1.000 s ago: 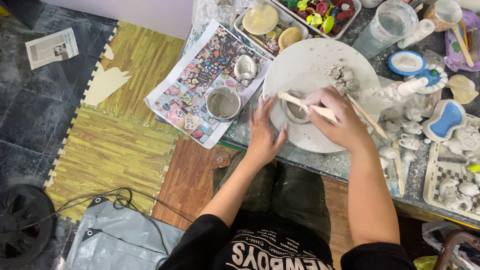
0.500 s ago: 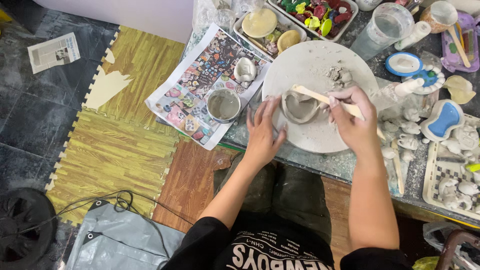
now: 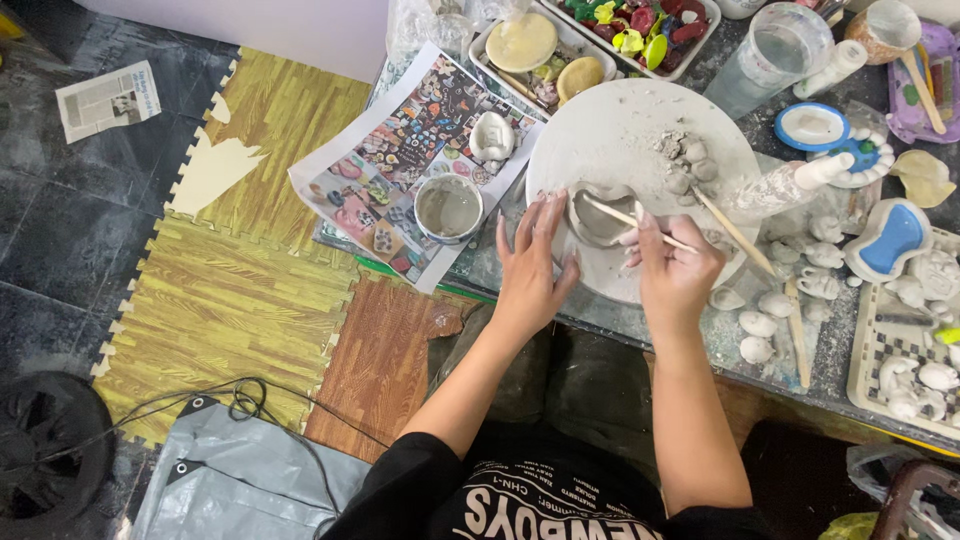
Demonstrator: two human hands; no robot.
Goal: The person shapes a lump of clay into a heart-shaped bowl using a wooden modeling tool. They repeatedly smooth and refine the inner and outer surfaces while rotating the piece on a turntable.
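We note the right hand (image 3: 675,275) in a closed grip on a thin wooden stick (image 3: 630,218), its tip laid inside a small clay bowl (image 3: 598,215) so the point can work the inner wall. The left hand (image 3: 532,265) lies open, fingers spread at the bowl's rim, apparently steadying it. The bowl sits near the edge of a round white board (image 3: 640,130) on the cluttered surface (image 3: 730,340), a cup of grey slip (image 3: 447,207) close by.

Near rim of small clay bowl (image 3: 598,215) hidden behind fingers of both hands. Lower end of wooden stick (image 3: 640,222) lost inside right hand (image 3: 676,270). Paint tray (image 3: 640,25) and lumps on white tray (image 3: 915,375) cut off by picture's edges.
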